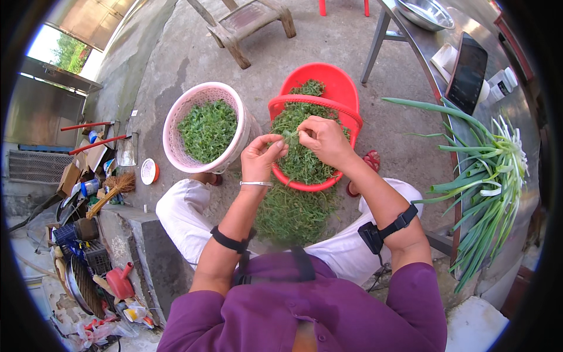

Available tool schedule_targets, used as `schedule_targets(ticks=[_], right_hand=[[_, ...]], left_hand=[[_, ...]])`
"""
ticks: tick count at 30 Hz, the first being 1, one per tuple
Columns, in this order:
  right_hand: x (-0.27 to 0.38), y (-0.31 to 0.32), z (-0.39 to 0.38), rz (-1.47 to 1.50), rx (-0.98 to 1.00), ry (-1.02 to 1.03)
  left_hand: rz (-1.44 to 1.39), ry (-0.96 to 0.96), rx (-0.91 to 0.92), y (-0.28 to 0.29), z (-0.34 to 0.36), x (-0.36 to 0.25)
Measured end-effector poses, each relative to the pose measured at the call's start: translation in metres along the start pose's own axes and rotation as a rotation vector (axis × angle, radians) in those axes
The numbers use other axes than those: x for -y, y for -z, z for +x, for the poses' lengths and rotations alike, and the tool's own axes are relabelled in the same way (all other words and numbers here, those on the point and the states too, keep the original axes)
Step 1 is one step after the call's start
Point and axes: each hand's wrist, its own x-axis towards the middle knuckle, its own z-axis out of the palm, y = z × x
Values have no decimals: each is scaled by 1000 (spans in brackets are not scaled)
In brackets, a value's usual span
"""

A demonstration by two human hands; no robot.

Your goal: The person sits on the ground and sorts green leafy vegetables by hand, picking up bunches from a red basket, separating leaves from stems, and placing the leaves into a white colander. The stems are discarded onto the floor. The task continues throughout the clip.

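My left hand and my right hand meet over a red plastic basket heaped with leafy greens. Both hands pinch a small green sprig between their fingertips. The basket's braided handle arches across the greens behind my fingers. Left of it stands a pink perforated basket holding more greens. A pile of loose greens lies on the ground beneath, between my white-trousered legs.
A metal table at right bears green onions, a steel bowl, a white container and a tablet. A wooden stool stands at back. Clutter, a straw broom and a red watering can crowd the left.
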Motion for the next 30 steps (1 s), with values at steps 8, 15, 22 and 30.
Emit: schedule_targets(ticks=[8, 15, 22, 30], right_hand=[[-3, 7, 1, 646, 361, -420], [1, -9, -25, 205, 1045, -196], [-4, -8, -9, -45, 664, -244], [-5, 0, -5, -63, 536, -345]], left_hand=[[125, -303, -268, 68, 30, -25], [1245, -587, -404, 121, 45, 1], [675, 199, -9, 87, 102, 116], [308, 272, -130, 74, 98, 109]])
